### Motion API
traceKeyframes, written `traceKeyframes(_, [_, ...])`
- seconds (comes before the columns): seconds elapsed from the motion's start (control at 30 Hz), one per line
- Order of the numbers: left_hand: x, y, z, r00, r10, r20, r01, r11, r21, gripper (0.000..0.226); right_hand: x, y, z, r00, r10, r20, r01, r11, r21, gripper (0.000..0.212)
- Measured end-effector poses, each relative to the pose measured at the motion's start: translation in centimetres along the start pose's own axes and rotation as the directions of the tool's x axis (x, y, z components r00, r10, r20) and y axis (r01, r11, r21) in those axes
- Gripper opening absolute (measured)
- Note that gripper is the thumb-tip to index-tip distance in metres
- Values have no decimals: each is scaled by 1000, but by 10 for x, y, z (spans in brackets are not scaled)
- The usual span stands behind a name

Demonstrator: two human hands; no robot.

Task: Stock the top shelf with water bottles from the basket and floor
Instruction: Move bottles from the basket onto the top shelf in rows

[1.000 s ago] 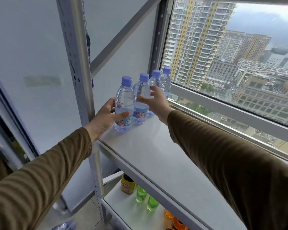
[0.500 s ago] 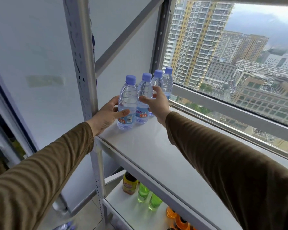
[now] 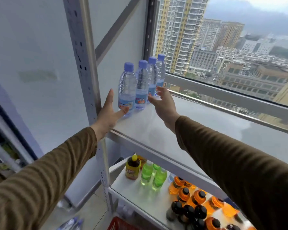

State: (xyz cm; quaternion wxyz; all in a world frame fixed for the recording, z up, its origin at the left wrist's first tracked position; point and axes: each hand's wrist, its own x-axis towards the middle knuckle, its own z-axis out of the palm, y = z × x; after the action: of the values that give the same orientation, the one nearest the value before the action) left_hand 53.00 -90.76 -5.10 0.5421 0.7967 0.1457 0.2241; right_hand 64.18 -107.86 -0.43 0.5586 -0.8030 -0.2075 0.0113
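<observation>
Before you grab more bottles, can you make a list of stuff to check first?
1. Left hand empty, fingers spread: ok, though its thumb looks to touch the nearest water bottle.
2. Right hand empty and open: ok.
3. All four water bottles standing upright in a row: ok.
4. Room left on the top shelf: ok, most of it is bare.
5. More bottles waiting on the floor: ok, some show.
6. Bottles left in the red basket: cannot tell, only its rim shows.

Both arms reach forward, the left hand (image 3: 108, 112) and right hand (image 3: 164, 103) spread wide, fingers apart, holding nothing.
</observation>
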Motion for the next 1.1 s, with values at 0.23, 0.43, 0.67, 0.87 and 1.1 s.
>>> traceKeyframes(0.23, [-64, -13, 3, 959, 280, -38, -258, 923, 285, 80, -97, 24, -31, 984, -176, -26, 149, 899, -411, 53])
traceKeyframes(0.43, [-137, -47, 6, 871, 476, 118, -464, 722, 514, 77, -194, 56, -30, 907, -420, -41, 319, 747, -583, 45])
traceKeyframes(0.67, [-223, -122, 16, 829, 439, 348, -560, 664, 496, 73, -316, 135, -7, 921, -388, 44, 320, 684, -656, 32])
traceKeyframes(0.87, [-247, -186, -2, 807, 319, 496, -547, 719, 428, 74, -370, 181, 48, 992, -121, 49, 123, 746, -655, 33])
traceKeyframes(1.1, [-263, -286, -11, 723, 129, 679, -516, 754, 406, 75, -427, 249, 123, 926, 354, -134, -366, 747, -555, 36])
